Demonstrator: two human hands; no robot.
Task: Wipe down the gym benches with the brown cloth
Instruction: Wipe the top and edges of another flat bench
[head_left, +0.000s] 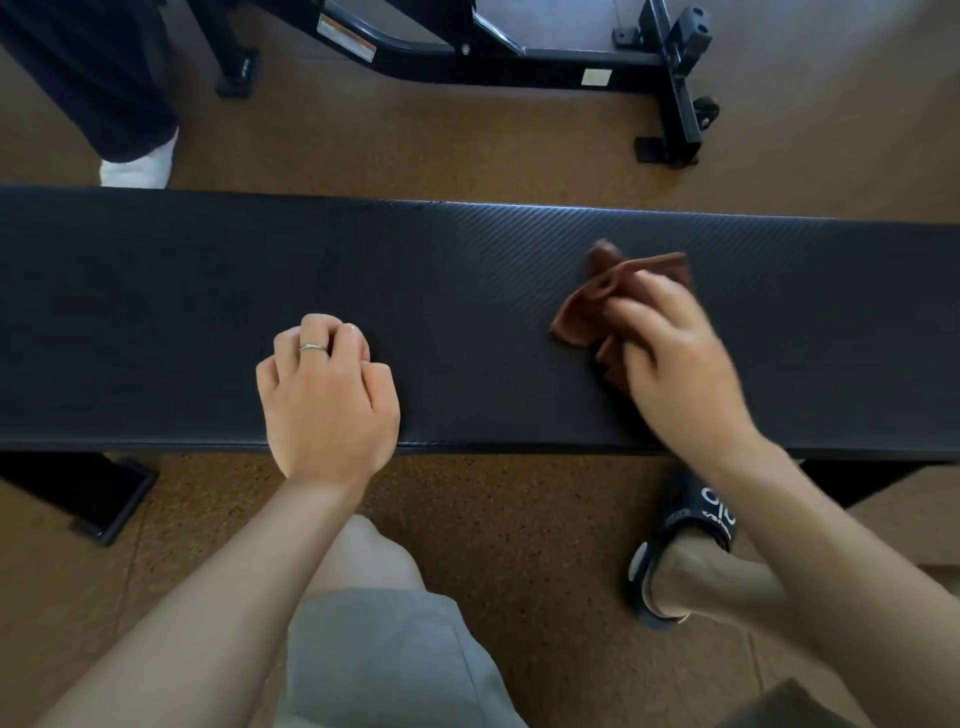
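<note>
right hand (680, 364) pinching bunched brown cloth (618, 296) on worktop (467, 270) at three o'clock; left hand (327, 395) curled, fingers pressed together, at nine; risk: wadded cloth skipping patches, probably missing far edge at twelve

The bench (415, 291) pad is black and matt, with a fine diagonal weave like carbon fibre; a pale sheen runs along its far edge. On the bench, the cloth (597, 306) is brown, soft and crumpled into folds. Beyond the bench, the frame (545, 65) is black painted metal with a slight gloss and 2 paper-like labels. Under the bench, the floor (519, 519) is tan, speckled and grainy, like cork. Near the bench, the slide (696, 525) looks like smooth dark rubber, and the shorts (384, 660) are grey matt fabric.
</note>
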